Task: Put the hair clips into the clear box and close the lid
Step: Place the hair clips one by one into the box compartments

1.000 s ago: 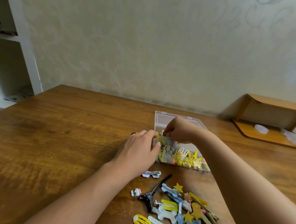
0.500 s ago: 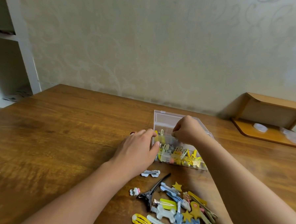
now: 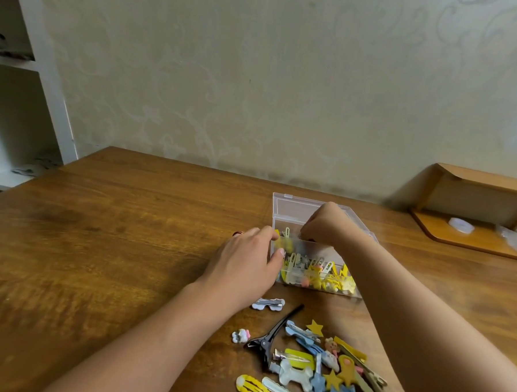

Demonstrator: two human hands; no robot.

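Hair clips (image 3: 311,366): some in my clear box (image 3: 295,275), many on the table (image 3: 128,249), lid (image 3: 292,208) open. Left hand (image 3: 248,261) grips it; right hand (image 3: 327,222), I cannot tell.

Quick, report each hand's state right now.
Left hand: grips the left end of the clear box.
Right hand: curled down into the box; whether it holds anything cannot be told.

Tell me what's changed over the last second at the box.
The right hand shifted slightly right over the clear box, fingers curled down inside; whether they pinch a clip is unclear. The left hand holds the box's left end as before; the loose hair clips lie unmoved.
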